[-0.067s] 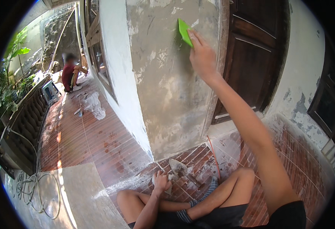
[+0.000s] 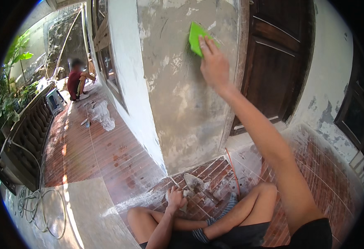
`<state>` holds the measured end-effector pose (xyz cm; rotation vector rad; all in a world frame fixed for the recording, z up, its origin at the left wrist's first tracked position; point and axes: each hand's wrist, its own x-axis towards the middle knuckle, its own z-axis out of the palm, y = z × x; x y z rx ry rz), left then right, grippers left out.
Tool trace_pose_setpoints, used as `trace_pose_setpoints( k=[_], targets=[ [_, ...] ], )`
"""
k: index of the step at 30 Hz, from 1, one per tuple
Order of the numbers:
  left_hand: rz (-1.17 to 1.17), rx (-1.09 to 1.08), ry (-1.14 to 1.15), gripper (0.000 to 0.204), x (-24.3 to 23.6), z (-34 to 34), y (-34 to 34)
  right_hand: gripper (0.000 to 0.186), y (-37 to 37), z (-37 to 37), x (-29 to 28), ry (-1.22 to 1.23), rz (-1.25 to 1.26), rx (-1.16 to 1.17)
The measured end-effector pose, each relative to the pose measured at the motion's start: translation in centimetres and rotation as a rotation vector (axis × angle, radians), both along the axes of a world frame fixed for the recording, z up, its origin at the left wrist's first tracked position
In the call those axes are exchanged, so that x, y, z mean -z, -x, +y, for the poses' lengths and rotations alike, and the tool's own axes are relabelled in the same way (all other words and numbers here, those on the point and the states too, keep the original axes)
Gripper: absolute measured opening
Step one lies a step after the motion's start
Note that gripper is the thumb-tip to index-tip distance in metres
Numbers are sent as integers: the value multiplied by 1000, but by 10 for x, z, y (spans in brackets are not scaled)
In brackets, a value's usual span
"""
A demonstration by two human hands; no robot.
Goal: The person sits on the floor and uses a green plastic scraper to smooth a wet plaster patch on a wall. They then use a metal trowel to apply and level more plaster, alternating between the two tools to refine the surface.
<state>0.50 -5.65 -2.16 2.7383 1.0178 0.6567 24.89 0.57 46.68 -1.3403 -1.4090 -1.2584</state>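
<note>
My right hand (image 2: 213, 63) is raised high and presses a flat green tool (image 2: 197, 37) against the grey patched wall (image 2: 190, 108) beside a dark wooden door (image 2: 273, 62). My left hand (image 2: 175, 198) rests low on the brick floor, fingers spread over a small pale lump; whether it grips the lump is unclear. A metal trowel (image 2: 193, 182) smeared with grey lies on the bricks just to the right of that hand. I sit with bent bare legs (image 2: 215, 220) in front of the wall.
Another person in a red top (image 2: 76, 81) crouches far down the tiled porch by a white stool (image 2: 54, 101). A white splatter (image 2: 104, 114) marks the tiles. A dark railing (image 2: 24, 141) and a coiled hose (image 2: 41, 207) lie at the left. An orange cord (image 2: 231, 170) runs over the bricks.
My right hand with the green tool has shifted slightly down along the wall. The left hand stays where it was.
</note>
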Motion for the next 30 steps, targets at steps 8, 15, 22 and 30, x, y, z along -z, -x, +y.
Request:
trace_pose_setpoints(
  k=[8,15,22,30],
  targets=[
    [-31,8,16,25,7,3,-1,55,58,-31,123,534,-149,-386],
    [-54,31,6,26,6,4,2,38,-18,-13,27,522,567,-614],
    [43,6,133,28,-6,2,0,32,-79,-19,-70,158,650,-756],
    [-9,6,96,30,-1,1,-1,56,20,1,52,-44,-182,-150]
  ],
)
